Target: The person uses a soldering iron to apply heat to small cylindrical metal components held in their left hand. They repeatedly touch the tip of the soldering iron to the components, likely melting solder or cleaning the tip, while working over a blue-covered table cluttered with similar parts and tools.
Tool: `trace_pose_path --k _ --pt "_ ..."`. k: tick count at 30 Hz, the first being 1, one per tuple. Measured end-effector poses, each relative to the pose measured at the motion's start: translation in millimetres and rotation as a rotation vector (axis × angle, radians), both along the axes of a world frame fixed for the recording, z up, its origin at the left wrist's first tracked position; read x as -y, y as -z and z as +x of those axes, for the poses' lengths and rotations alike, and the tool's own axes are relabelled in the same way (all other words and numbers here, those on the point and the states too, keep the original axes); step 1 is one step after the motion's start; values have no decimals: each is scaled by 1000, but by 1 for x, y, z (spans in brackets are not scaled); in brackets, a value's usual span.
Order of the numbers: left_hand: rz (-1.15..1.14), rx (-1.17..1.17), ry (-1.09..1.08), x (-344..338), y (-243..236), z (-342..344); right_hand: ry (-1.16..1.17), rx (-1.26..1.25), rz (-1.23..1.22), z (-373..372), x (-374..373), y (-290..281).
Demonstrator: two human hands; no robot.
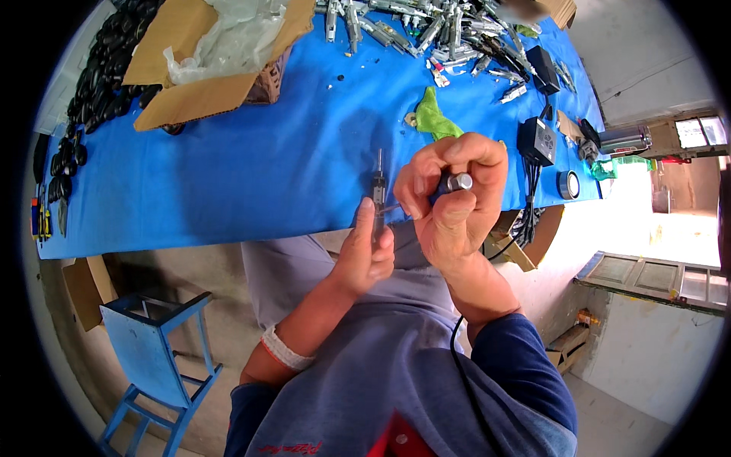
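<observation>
My left hand (pixel 361 255) is closed round a slim dark metal mechanism (pixel 378 187), held upright with a thin shaft pointing away from me. My right hand (pixel 466 217) grips a screwdriver (pixel 460 182) by its dark handle, whose round metal end faces up. The screwdriver's thin blade reaches left to the side of the mechanism; whether its tip sits in a screw is too small to tell. Both hands are over the near edge of the blue-covered table (pixel 289 179). Just beyond my right hand lies a green cloth (pixel 435 116).
Many similar metal mechanisms (pixel 453 30) are heaped at the far side. An open cardboard box (pixel 199 103) with plastic stands far left, beside a pile of black parts (pixel 99 84). A black power adapter (pixel 537 142) with cables and a tape roll (pixel 568 185) lie right. A blue chair (pixel 148 354) stands lower left.
</observation>
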State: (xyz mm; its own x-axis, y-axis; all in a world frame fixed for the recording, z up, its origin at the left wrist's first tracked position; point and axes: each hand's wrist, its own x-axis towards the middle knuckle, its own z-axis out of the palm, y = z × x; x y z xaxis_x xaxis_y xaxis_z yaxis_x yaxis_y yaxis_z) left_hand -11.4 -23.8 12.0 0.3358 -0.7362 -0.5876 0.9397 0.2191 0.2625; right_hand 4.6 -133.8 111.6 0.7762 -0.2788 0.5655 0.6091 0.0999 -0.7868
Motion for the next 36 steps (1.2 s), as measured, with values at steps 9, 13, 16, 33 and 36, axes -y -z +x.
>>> trace_pose_path --k 9,13,16,33,36 --pt "58 8 2 0 -3 1 -30 117 76 11 11 7" --pt "71 16 0 -1 -4 0 -34 99 15 17 14 9" --pt "55 18 4 -1 -5 1 -55 89 -77 18 14 5" --pt "-15 56 38 -4 4 0 130 12 -742 2 27 -46" --pt "-33 76 39 -4 3 -1 50 126 -835 4 35 -49"
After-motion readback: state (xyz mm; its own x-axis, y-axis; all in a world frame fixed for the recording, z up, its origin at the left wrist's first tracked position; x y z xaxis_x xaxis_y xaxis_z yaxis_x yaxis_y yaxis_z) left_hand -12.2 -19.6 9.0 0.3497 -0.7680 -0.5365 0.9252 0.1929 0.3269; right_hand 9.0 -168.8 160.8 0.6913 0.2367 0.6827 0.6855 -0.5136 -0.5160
